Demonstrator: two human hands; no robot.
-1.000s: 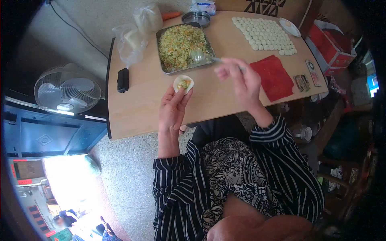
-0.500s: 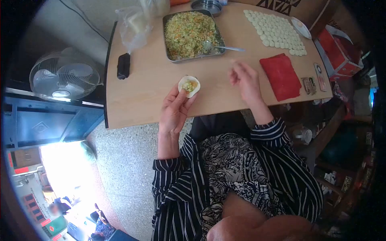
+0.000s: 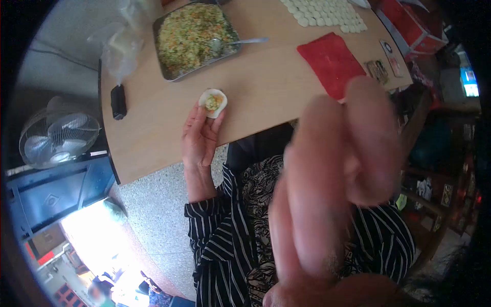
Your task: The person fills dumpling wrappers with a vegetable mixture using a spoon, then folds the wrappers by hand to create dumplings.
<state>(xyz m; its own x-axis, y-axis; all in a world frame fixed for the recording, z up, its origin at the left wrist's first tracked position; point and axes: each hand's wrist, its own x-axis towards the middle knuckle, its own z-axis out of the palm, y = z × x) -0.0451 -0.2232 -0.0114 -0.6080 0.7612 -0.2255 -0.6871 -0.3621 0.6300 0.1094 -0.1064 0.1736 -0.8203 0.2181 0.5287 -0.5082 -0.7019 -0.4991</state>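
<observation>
My left hand (image 3: 199, 135) holds a round white dough wrapper (image 3: 213, 103) over the table's front edge, its fingers under and around the wrapper. Yellow-green filling lies in the wrapper's middle. Close to the camera and blurred, my right hand (image 3: 332, 179) is raised in front of my chest, with its fingers bent; whether they hold anything cannot be made out. Beyond the left hand stands a metal tray (image 3: 170, 79) of chopped filling (image 3: 194, 36), and a spoon (image 3: 248, 40) rests in it.
Rows of white dumplings (image 3: 319, 14) lie at the back right, above a red cloth (image 3: 332, 61). Small packets (image 3: 377, 70) are right of the cloth. A black object (image 3: 118, 102) and a plastic bag (image 3: 121, 51) are on the left. A fan (image 3: 61, 135) stands beyond the table (image 3: 255, 112).
My right hand has risen from above the table to close before the camera. The view has shifted, so the tray and cloth appear higher and further left. The left hand still holds the wrapper.
</observation>
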